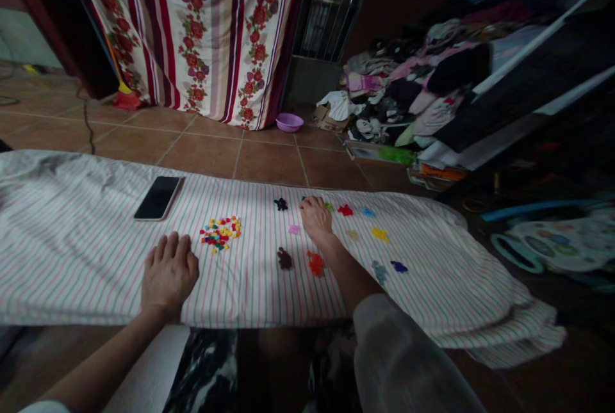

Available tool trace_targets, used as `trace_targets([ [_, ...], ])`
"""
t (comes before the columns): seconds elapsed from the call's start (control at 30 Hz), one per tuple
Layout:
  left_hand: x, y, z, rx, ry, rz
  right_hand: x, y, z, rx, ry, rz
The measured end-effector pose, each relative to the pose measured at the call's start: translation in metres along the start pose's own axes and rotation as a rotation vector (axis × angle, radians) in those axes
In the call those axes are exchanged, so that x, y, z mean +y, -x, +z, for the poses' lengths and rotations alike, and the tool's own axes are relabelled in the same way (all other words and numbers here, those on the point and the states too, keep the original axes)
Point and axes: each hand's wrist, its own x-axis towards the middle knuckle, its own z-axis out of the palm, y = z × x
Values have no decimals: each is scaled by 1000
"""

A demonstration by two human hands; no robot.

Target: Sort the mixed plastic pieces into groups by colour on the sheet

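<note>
My left hand (170, 269) lies flat on the striped cloth, fingers stretched out, just left of a mixed pile of small coloured pieces (220, 234). Further right, my right hand (316, 218) is closed, its fingertips pressed down beside a green pile (328, 206); whatever they pinch is hidden. Around it lie separate piles by colour: black (281, 204), pink (294, 229), brown (284, 258), orange (316, 264), red (344, 210), light blue (368, 211), beige (352, 234), yellow (380, 234), grey (379, 271) and dark blue (398, 266).
A phone (158, 198) rests on the cloth (96, 240) at the left. Beyond the table are a flowered curtain (216, 29), a purple basin (289, 122) on the tiled floor, and a heap of clothes (403, 86) at the right.
</note>
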Motion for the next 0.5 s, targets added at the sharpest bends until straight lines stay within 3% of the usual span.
trace_targets([
  [0.27,0,0,-1,-2,21,6,-4,4,-4,72,-94,-39],
  [0.5,-1,1,0,0,11,0,-49,6,-6,31,-303,-189],
])
